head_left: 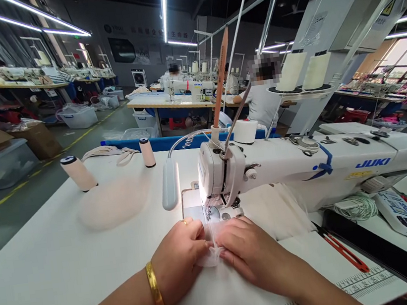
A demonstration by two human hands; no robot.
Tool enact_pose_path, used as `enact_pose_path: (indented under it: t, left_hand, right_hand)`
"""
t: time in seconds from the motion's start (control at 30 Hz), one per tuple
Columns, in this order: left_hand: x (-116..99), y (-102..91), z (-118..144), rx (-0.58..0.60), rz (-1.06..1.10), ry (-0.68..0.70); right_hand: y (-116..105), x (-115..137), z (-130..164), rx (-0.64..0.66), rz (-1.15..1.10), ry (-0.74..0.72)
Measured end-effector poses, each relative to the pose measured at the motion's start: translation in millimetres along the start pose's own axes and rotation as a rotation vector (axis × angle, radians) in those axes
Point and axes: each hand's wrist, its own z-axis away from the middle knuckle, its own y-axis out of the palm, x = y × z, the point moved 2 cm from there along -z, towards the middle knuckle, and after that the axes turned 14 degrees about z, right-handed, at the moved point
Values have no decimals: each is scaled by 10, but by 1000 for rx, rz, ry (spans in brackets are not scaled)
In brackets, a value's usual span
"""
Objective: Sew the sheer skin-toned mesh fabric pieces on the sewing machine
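- Sheer white fabric (pixel 212 251) lies pinched between the two hands, bunched where their fingertips meet, just short of the needle area of the sewing machine (pixel 302 164).
- Left hand (pixel 182 258), with a gold bangle (pixel 155 289) at the wrist and a ring on one finger, curls its fingers down onto the cloth — pressing it flat to the table, it seems, so the thin stuff cannot slide.
- Right hand (pixel 250 254) lies palm down opposite, fingertips nipping the same fold; both hands grasp the fabric, neither is loose.
- Beyond the fingertips a lamp (pixel 169 184) on a bent neck throws light on the needle plate (pixel 196 211), likely turned that way so the seam shows.
- Out past the left hand stand two thread cones (pixel 77 173), upright and well apart from the work, with a pale net piece (pixel 115 204) lying between them and the hands.
- To the right of the right hand lie red-handled scissors (pixel 346 251) — near but not touching — and a printed ruler (pixel 359 284) runs along the table edge (pixel 35 274).
- Farther off, other people sit at other machines.
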Motion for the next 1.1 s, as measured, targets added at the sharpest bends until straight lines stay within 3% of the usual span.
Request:
enact_pose_path:
  t: [0.2,0.73,0.93,1.1]
  left_hand:
    - [-44,-8,54,7,29,13]
    - [205,24,-31,48,-12,-28]
    - [326,57,-92,67,174,-263]
    - [326,30,-172,44,277,-362]
  right_hand:
    - [-83,19,1,50,-29,9]
    - [93,-52,-81,-19,30,51]
    - [170,-81,-145,-193,-17,98]
    - [114,-66,-187,-307,-89,224]
